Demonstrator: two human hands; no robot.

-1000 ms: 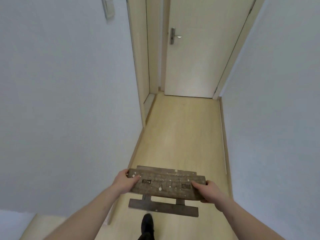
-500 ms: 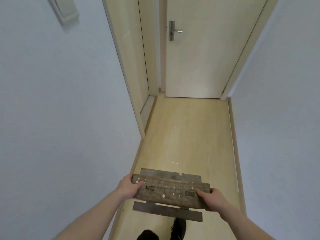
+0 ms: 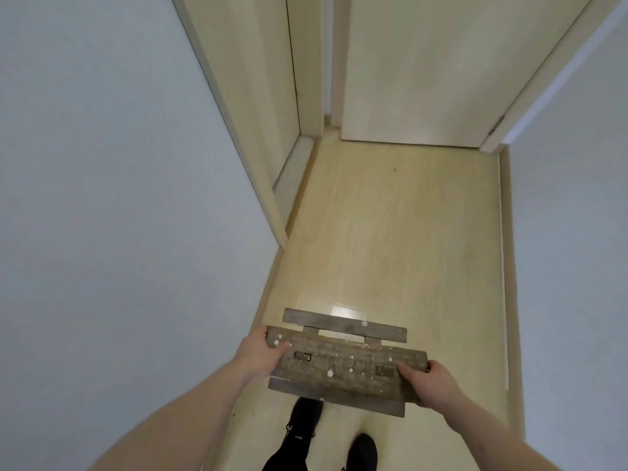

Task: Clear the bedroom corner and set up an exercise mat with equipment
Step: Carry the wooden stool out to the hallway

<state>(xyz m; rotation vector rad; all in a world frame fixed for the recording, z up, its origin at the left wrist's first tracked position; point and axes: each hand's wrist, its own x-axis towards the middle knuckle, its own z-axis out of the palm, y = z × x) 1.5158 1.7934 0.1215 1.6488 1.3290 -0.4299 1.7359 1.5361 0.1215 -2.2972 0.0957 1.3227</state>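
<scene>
A small dark wooden stool, worn and flecked with white paint, hangs level in front of me above the floor. Its flat seat faces up, and its two foot bars show past the far and near edges. My left hand grips the seat's left end. My right hand grips the right end, thumb on top. No mat or exercise equipment is in view.
I stand in a narrow hallway with a pale wooden floor and light blue walls on both sides. A closed cream door ends the hallway. A doorway opening lies at the left ahead. My black shoes show below the stool.
I have walked forward down the hallway with the stool. The end door and left doorway are closer, and my view has tilted down so the door handle is out of frame.
</scene>
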